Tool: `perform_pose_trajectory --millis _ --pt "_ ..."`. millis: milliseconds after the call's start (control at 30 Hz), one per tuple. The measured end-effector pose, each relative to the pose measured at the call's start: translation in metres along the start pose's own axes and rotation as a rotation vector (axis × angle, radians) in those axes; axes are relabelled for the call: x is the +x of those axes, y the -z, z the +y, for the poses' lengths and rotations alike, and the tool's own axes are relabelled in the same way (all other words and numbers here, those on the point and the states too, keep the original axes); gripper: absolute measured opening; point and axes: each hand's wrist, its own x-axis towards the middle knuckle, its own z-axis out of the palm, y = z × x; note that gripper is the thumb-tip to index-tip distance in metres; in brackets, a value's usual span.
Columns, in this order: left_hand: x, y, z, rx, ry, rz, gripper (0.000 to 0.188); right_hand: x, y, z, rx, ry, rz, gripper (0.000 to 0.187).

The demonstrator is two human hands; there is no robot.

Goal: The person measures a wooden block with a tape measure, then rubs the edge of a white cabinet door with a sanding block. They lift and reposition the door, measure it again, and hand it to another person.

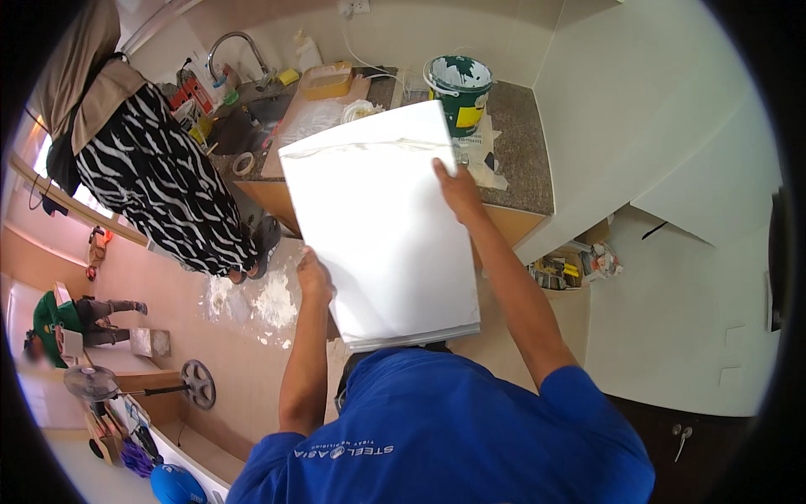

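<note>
Between my hands is a large white rectangular panel (386, 227), tilted in front of my body. A thin grey line runs across it near its far end, and its near edge looks layered, so I cannot tell whether it is one piece or a stack. My left hand (315, 279) is closed around its left edge, about halfway along. Higher up on the opposite edge, my right hand (457, 191) grips it with the thumb on the face; the other fingers are partly hidden. The panel's far end overlaps the view of a brown speckled countertop (525, 143).
On the counter stand a green paint bucket (460, 97), a tan tray (327, 81), a tape roll (243, 164) and a sink (252, 124) with a curved faucet (239, 38). A person in a patterned dress (155, 181) stands left. Beyond are a fan (92, 384) and another person (63, 323).
</note>
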Motion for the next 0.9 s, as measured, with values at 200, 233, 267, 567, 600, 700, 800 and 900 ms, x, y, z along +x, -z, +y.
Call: perform_pose_trajectory --millis 200,233,267,567,600,700,800,900 --pt "0.052 0.023 0.031 -0.266 0.033 0.124 0.029 0.107 -0.103 -0.093 -0.293 0.036 -0.305 0.072" --pt "0.077 0.047 0.025 -0.302 0.02 0.073 0.024 0.123 -0.124 -0.114 -0.292 0.119 -0.327 0.07" --pt "0.074 0.029 0.032 -0.291 0.028 0.08 0.021 0.142 -0.139 -0.117 -0.312 0.172 -0.328 0.069" --pt "0.092 0.044 0.059 -0.283 0.133 0.319 0.019 0.189 -0.278 -0.117 -0.414 0.107 -0.502 0.058" --pt "0.099 0.043 0.06 -0.291 0.117 0.333 0.018 0.198 -0.29 -0.108 -0.426 0.105 -0.495 0.058" --pt "0.111 0.022 0.067 -0.335 0.107 0.338 0.016 0.229 -0.321 -0.094 -0.485 0.138 -0.524 0.06" --pt "0.141 0.007 0.048 -0.471 0.115 0.345 0.022 0.271 -0.343 -0.085 -0.553 0.257 -0.554 0.064" --pt "0.133 -0.045 0.061 -0.536 0.136 0.355 0.022 0.31 -0.356 -0.077 -0.58 0.408 -0.57 0.068"
